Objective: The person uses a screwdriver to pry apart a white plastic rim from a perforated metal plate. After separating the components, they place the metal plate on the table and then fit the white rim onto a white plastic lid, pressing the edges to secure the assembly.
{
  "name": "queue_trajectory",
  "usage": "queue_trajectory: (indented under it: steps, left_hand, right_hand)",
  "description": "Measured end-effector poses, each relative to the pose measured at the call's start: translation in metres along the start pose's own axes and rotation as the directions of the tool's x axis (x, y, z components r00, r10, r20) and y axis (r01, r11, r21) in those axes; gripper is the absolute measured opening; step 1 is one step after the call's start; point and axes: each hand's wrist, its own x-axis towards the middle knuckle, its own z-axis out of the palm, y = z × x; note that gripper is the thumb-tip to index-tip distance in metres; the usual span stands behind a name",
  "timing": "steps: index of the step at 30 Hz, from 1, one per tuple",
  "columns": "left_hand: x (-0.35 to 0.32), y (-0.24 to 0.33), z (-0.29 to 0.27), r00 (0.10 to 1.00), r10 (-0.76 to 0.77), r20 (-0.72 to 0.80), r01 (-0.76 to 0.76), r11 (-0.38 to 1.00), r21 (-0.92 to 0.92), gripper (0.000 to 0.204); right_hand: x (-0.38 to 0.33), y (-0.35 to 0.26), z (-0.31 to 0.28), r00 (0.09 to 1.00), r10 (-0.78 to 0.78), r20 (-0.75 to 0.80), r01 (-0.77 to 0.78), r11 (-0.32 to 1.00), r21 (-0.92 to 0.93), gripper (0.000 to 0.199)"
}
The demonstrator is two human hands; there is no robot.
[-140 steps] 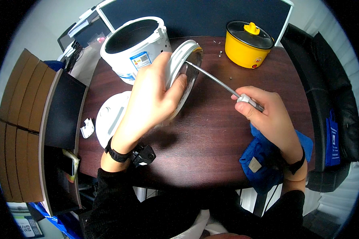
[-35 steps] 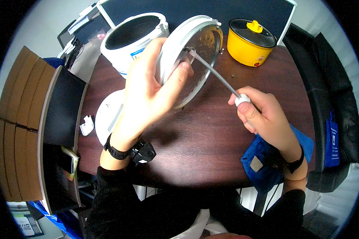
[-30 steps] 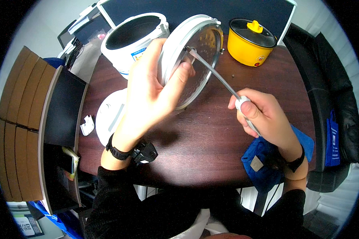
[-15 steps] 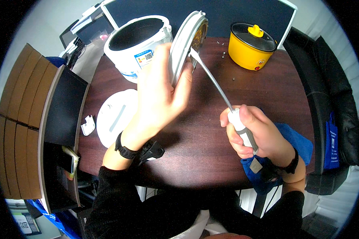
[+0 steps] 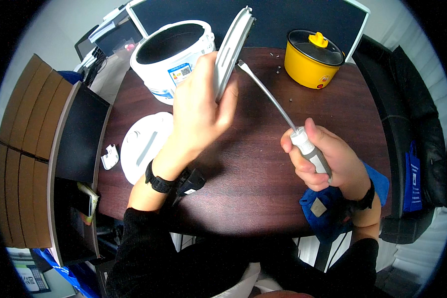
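Right hand (image 5: pixel 328 164) near the table's (image 5: pixel 253 198) front edge, fist closed on a screwdriver (image 5: pixel 283 114) handle; shaft angles up-left, tip touching the round lid (image 5: pixel 231 47). Left hand (image 5: pixel 201 109) grips the lid, held edge-on above mid-table. Bare dark wood between the hands. Farther back: white cooker body (image 5: pixel 171 54) left, yellow pot (image 5: pixel 313 59) right, both near the rear edge.

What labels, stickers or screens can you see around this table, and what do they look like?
Sticker: on the white cooker's side, small, rectangular, blue and white.
Tag: on the blue cloth under the right wrist, small grey square.
Monitor: behind the table, dark screen, white frame.
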Motion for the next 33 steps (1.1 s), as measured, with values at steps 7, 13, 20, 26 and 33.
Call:
queue_trajectory:
  steps: [7, 13, 20, 26, 33]
  left_hand:
    - [0.007, 0.002, -0.003, 0.988, -0.114, 0.107, 0.134, 0.97, -0.205, 0.028]
    - [0.008, 0.002, -0.013, 0.931, -0.229, 0.283, 0.337, 0.838, -0.429, 0.022]
    - [0.008, 0.001, -0.014, 0.918, -0.214, 0.333, 0.363, 0.792, -0.491, 0.019]
    - [0.008, 0.007, -0.02, 0.914, -0.226, 0.336, 0.373, 0.795, -0.479, 0.02]
    - [0.004, 0.011, -0.014, 0.955, -0.208, 0.211, 0.282, 0.858, -0.43, 0.023]
  right_hand:
    - [-0.001, -0.005, 0.007, 0.976, -0.114, -0.185, 0.038, 0.928, -0.37, 0.044]
    - [0.0, -0.007, 0.017, 0.767, -0.586, -0.261, -0.093, 0.301, -0.949, 0.024]
    - [-0.002, -0.005, 0.019, 0.74, -0.65, -0.173, -0.097, 0.152, -0.984, 0.023]
    - [0.0, -0.001, 0.019, 0.79, -0.576, -0.21, -0.062, 0.266, -0.962, 0.024]
    - [0.0, 0.001, 0.023, 0.903, -0.328, -0.278, 0.031, 0.694, -0.72, 0.025]
